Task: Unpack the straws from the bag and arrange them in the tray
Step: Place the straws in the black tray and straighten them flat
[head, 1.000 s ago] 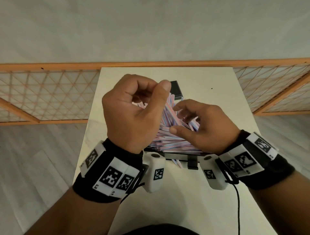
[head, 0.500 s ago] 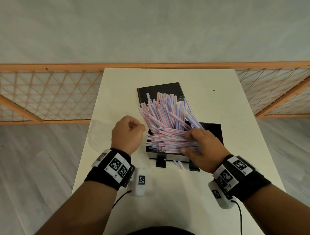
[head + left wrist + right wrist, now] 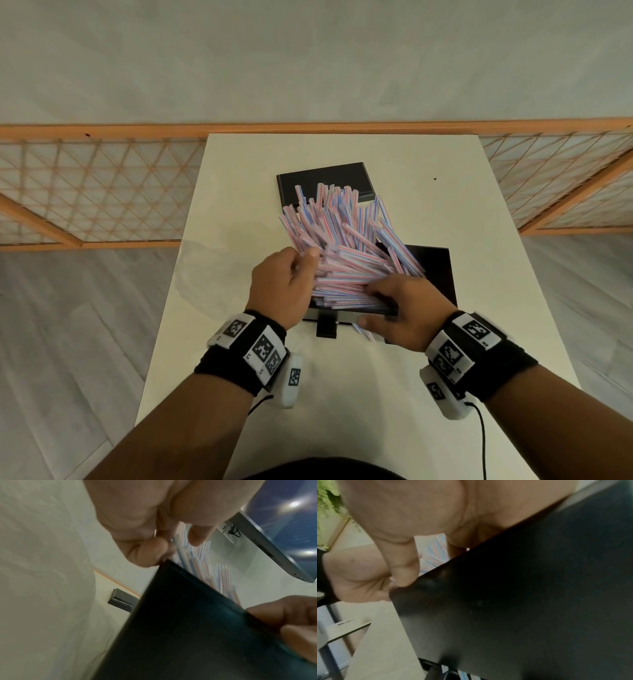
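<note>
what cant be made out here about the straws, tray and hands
- Tray floor, head view: covered by the straws.
- Right hand fingertips, head view: buried in the pile, so its grip is unclear.
- Left hand fingers, left wrist view: blurred; contact with the straws uncertain.
- Both wrist views: the dark tray wall fills the frame.
- The bag: not clearly discernible.

Left hand (image 3: pixel 281 284) fingers curled, right hand (image 3: pixel 407 308) palm-down with fingers bent, both forearms extended forward, wrists banded.
</note>
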Action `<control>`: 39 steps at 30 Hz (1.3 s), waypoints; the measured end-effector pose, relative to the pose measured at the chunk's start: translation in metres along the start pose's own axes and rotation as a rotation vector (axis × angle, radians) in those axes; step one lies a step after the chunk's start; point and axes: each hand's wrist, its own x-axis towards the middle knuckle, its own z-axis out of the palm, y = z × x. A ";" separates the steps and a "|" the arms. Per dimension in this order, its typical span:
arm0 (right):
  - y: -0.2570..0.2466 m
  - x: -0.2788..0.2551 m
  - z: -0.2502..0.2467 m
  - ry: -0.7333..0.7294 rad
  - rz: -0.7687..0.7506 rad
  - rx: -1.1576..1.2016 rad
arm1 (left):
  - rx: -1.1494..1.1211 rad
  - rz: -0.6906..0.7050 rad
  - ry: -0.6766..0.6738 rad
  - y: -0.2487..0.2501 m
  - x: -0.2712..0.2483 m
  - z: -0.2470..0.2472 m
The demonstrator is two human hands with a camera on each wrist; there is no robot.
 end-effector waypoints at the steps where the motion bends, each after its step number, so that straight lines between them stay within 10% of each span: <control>1: -0.002 0.001 0.000 -0.011 0.012 -0.007 | 0.001 -0.011 0.019 0.002 0.001 0.000; 26: -0.022 0.034 0.010 -0.331 0.126 -0.160 | -0.504 -0.361 0.026 -0.002 -0.002 0.023; 39: -0.026 0.057 0.010 -0.418 0.139 -0.115 | -0.537 -0.225 0.078 0.014 0.000 0.012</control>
